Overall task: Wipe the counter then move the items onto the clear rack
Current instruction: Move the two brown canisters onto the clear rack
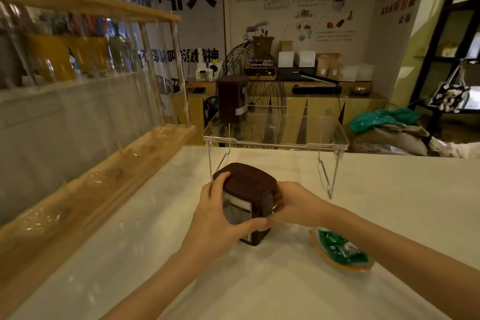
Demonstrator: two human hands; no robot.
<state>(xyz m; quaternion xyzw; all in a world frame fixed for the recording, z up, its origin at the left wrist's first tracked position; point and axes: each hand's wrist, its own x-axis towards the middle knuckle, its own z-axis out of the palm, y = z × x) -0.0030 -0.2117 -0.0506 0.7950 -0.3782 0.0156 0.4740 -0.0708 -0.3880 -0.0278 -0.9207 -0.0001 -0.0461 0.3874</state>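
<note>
A dark brown lidded canister [248, 189] with a clear front window stands on the white counter [389, 202], in front of the clear rack [275, 141]. My left hand [220, 218] wraps its left side and front, my right hand [293, 202] presses its right side. A second brown canister [232, 99] stands upright on the rack's top at the left. A small orange-rimmed dish with green contents [340, 249] lies on the counter to the right of my right forearm.
A wooden-framed clear screen [104, 101] with a wooden base runs along the counter's left side. Behind the rack are a wire fan [255, 101], a wooden sideboard with boxes, and bags on the floor at right.
</note>
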